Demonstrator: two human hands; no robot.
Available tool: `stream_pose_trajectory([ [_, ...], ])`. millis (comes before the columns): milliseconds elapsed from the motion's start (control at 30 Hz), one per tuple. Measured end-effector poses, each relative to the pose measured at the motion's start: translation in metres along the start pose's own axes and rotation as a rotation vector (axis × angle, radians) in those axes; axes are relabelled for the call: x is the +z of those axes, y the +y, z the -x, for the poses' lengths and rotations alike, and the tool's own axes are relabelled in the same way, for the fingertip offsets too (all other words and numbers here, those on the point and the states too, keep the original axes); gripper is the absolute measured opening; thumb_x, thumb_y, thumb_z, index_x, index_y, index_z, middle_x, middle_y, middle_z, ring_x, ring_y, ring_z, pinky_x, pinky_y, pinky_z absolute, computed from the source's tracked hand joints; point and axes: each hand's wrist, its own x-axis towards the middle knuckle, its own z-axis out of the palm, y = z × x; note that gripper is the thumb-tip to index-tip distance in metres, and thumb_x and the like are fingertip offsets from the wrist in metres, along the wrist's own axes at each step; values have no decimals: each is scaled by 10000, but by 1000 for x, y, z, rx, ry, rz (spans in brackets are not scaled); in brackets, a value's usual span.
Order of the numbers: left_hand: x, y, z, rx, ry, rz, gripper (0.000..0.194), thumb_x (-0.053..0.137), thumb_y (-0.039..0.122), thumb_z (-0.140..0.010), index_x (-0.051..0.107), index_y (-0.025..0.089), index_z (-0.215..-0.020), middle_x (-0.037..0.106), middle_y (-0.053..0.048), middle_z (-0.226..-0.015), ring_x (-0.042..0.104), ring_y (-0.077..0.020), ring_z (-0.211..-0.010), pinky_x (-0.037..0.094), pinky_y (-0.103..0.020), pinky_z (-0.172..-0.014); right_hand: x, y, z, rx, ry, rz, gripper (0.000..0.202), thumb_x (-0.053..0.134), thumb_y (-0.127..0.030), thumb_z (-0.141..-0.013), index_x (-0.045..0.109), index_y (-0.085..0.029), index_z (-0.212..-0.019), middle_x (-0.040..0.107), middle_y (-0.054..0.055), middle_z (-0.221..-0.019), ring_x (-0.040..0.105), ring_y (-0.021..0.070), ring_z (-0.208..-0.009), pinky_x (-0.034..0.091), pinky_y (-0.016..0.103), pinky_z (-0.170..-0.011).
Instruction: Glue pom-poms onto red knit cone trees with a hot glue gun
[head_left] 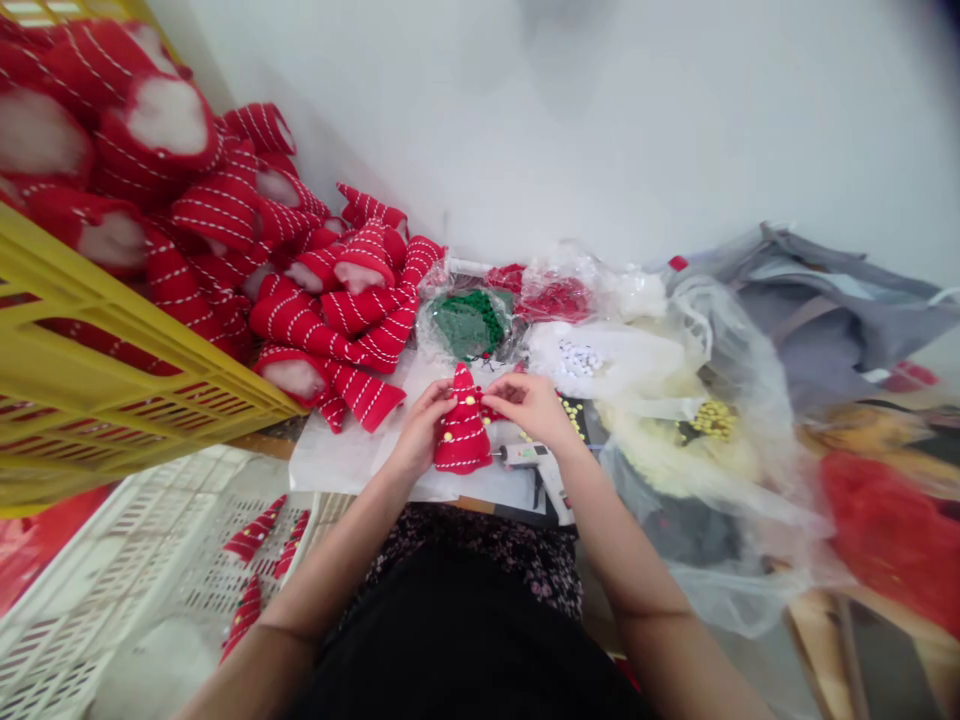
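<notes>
A red cone with white dashed stripes and small yellow balls (463, 430) stands point up at the table's front edge. My left hand (421, 425) grips its left side, fingers closed on it. On the other side, my right hand (531, 403) has its thumb and fingertips pinched together at the cone's upper right edge, by a small dark red piece; whether it holds that piece is too small to tell. Beneath my right hand lies a white glue gun (529, 456), its nozzle pointing at the cone's base. Small yellow balls (574, 415) lie just right of my right hand.
Striped red cones stuffed with white (360, 320) are heaped at the left, spilling from a yellow crate (112, 370). Bags of green balls (471, 322) and red balls (555, 298) lie behind my hands. A white basket (202, 570) stands lower left. Plastic bags (750, 400) crowd the right.
</notes>
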Motion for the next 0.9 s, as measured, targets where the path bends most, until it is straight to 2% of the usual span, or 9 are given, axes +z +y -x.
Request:
stream_pose_trajectory([
  [67, -3, 4, 0, 5, 28, 5, 315, 800, 230, -677, 712, 217, -980, 731, 0, -951, 663, -185, -835, 499, -292, -788, -8, 10, -4, 25, 94, 277, 139, 661, -278, -896, 760, -194, -846, 764, 45, -738, 692, 196, -654, 531, 291, -644],
  [133, -8, 10, -1, 7, 77, 15, 357, 801, 239, -666, 695, 214, -1006, 727, 2, -930, 671, -195, -837, 505, -306, -800, -18, 20, -6, 55, 187, 521, 183, 588, -143, -876, 765, -182, -851, 777, 77, -785, 709, 215, -733, 520, 294, -709],
  [200, -15, 16, -2, 11, 108, 19, 400, 801, 254, -661, 674, 213, -1038, 724, 4, -923, 681, -203, -850, 512, -318, -818, -27, 27, -7, 71, 205, 614, 261, 532, -67, -840, 767, -180, -850, 786, 88, -826, 715, 225, -792, 512, 294, -756],
  [300, -20, 20, -4, 8, 106, -1, 429, 796, 274, -666, 658, 209, -1067, 724, 7, -910, 689, -201, -840, 517, -315, -809, -31, 28, -13, 79, 156, 652, 319, 477, -63, -863, 770, -189, -872, 793, 56, -850, 717, 212, -802, 514, 283, -784],
  [367, -18, 19, -4, -8, 92, -7, 442, 798, 273, -664, 659, 203, -1078, 725, 10, -885, 685, -187, -804, 516, -299, -776, -27, 26, -25, 81, 120, 693, 314, 479, -96, -913, 779, -173, -961, 802, 72, -950, 726, 218, -875, 516, 285, -837],
  [467, -11, 15, -3, -34, 69, 16, 432, 812, 263, -650, 672, 198, -1054, 733, 14, -864, 679, -168, -756, 520, -279, -736, -13, 26, -56, 80, 19, 757, 261, 532, -135, -963, 784, -143, -1030, 787, 131, -1117, 716, 244, -1062, 492, 289, -950],
  [600, -3, 10, 0, -27, 57, 31, 383, 814, 247, -640, 705, 194, -1003, 752, 1, -881, 684, -174, -746, 527, -278, -714, 8, 33, -103, 144, -90, 823, 235, 550, -67, -974, 777, -91, -1028, 765, 206, -1144, 712, 261, -1118, 492, 317, -997],
  [733, -1, 9, 2, -41, 65, 47, 383, 823, 238, -624, 723, 190, -990, 755, -2, -881, 685, -173, -750, 528, -273, -712, 22, 42, -130, 189, -92, 824, 206, 616, -245, -1034, 724, -118, -1155, 738, 134, -1239, 697, 248, -1155, 514, 455, -1057],
  [900, -3, 10, 0, -63, 74, 55, 402, 820, 241, -619, 725, 187, -1005, 757, -11, -875, 688, -187, -762, 525, -288, -721, 25, 45, -127, 176, -37, 707, 227, 577, -82, -958, 790, -139, -1009, 783, 176, -1166, 703, 267, -1179, 476, 341, -1062],
])
